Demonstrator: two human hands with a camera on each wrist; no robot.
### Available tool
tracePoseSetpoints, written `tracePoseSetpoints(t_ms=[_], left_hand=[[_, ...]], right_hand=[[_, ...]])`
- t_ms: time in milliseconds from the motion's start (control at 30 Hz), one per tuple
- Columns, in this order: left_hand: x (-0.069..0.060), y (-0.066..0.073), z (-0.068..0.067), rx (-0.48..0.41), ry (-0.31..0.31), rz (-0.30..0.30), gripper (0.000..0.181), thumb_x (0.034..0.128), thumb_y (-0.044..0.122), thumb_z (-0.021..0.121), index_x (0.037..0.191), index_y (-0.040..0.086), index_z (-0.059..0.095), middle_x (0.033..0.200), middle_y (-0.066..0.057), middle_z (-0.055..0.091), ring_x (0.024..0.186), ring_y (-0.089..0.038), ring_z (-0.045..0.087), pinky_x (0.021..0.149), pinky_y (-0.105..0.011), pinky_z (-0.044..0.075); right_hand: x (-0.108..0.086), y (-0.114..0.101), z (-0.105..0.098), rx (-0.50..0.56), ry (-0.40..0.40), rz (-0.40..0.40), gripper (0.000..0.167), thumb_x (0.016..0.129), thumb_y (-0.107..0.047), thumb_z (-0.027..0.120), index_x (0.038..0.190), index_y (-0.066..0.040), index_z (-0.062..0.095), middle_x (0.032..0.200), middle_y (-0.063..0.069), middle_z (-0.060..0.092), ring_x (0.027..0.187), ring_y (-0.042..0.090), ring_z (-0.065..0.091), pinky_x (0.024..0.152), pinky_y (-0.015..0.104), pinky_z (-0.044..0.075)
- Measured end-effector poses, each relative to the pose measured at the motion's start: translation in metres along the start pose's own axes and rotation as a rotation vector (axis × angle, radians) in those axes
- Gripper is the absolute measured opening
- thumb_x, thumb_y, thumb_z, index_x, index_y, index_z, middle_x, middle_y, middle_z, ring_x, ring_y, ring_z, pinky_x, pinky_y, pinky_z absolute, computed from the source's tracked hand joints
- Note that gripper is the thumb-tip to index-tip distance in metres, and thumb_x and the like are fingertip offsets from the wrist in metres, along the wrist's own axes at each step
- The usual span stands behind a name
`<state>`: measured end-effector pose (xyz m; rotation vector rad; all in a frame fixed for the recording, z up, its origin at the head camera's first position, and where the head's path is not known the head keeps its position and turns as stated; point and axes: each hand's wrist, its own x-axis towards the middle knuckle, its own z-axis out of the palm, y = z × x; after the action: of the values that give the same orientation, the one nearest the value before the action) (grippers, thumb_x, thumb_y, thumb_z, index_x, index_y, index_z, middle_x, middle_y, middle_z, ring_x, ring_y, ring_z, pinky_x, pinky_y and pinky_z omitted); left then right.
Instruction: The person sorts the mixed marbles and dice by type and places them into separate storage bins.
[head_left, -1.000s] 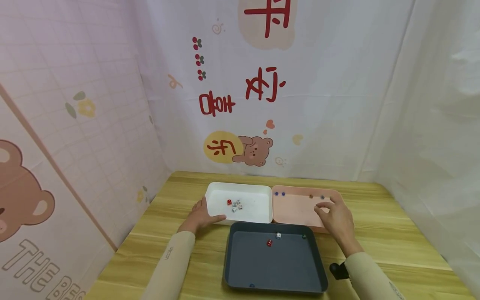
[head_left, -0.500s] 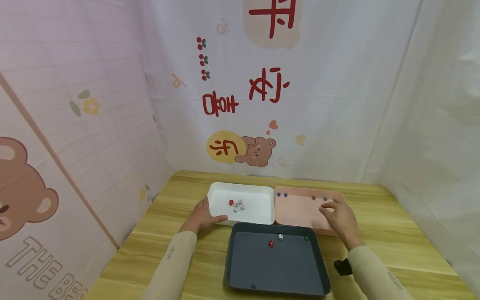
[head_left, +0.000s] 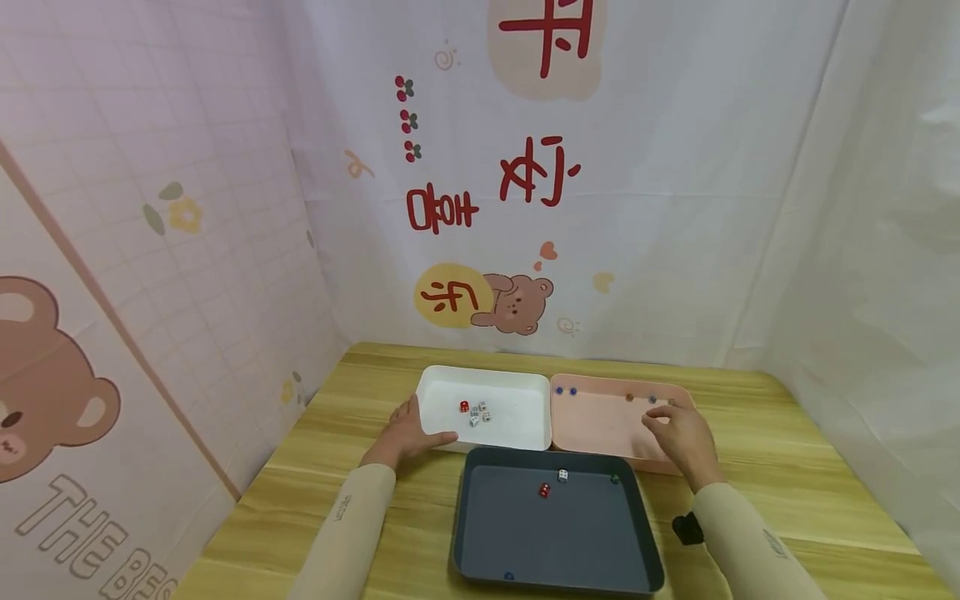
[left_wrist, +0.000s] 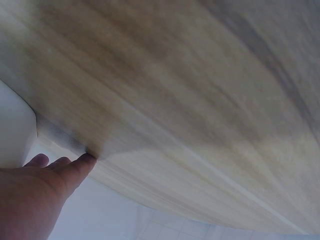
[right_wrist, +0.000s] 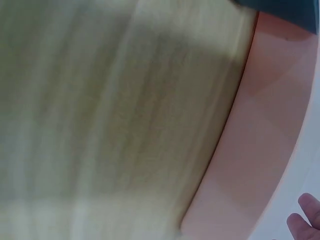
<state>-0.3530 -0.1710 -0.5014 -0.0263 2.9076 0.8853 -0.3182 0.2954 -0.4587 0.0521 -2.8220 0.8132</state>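
My left hand [head_left: 402,433] rests at the left end of the white tray [head_left: 525,408], fingers along its outer side and thumb by its front edge. That tray holds a red die [head_left: 464,407] and several white dice [head_left: 475,421]. Over the right part of the pink tray [head_left: 592,417] is my right hand [head_left: 685,437], thumb and index fingertips close together; whether something small is between them cannot be seen. Along the back of the pink tray lie two blue beads [head_left: 573,391], an orange-brown bead [head_left: 629,397] and a blue-grey bead [head_left: 652,400].
A dark grey tray [head_left: 555,542] sits in front of both others, holding a red die [head_left: 544,490], a white die [head_left: 563,475], a green bead [head_left: 615,479] and a blue bead [head_left: 509,576]. All stand on a wood-grain table [head_left: 787,467], with printed cloth [head_left: 660,208] hanging behind.
The head view has shifted slightly. My right hand has edged a little to the right over the pink tray. My left hand has stayed against the white tray.
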Motion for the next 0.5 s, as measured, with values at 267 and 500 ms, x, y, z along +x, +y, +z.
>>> tracePoseSetpoints(t_ms=[267, 500], left_hand=[[0.0, 0.0, 0.001, 0.009, 0.004, -0.011, 0.133, 0.0687, 0.073, 0.075, 0.157, -0.001, 0.009, 0.158, -0.027, 0.022, 0.144, -0.044, 0.023, 0.111, -0.06, 0.029], [0.001, -0.001, 0.001, 0.012, 0.004, -0.032, 0.134, 0.0681, 0.075, 0.074, 0.158, 0.001, 0.007, 0.159, -0.025, 0.019, 0.145, -0.043, 0.021, 0.112, -0.059, 0.027]], right_hand=[[0.016, 0.006, 0.003, -0.062, 0.04, -0.069, 0.026, 0.095, -0.02, 0.066, 0.106, 0.001, 0.075, 0.125, 0.031, 0.057, 0.1, 0.047, 0.06, 0.076, 0.056, 0.051], [0.032, 0.013, 0.002, -0.13, 0.0, -0.04, 0.03, 0.097, -0.025, 0.063, 0.113, -0.001, 0.073, 0.134, 0.036, 0.05, 0.111, 0.052, 0.055, 0.083, 0.061, 0.048]])
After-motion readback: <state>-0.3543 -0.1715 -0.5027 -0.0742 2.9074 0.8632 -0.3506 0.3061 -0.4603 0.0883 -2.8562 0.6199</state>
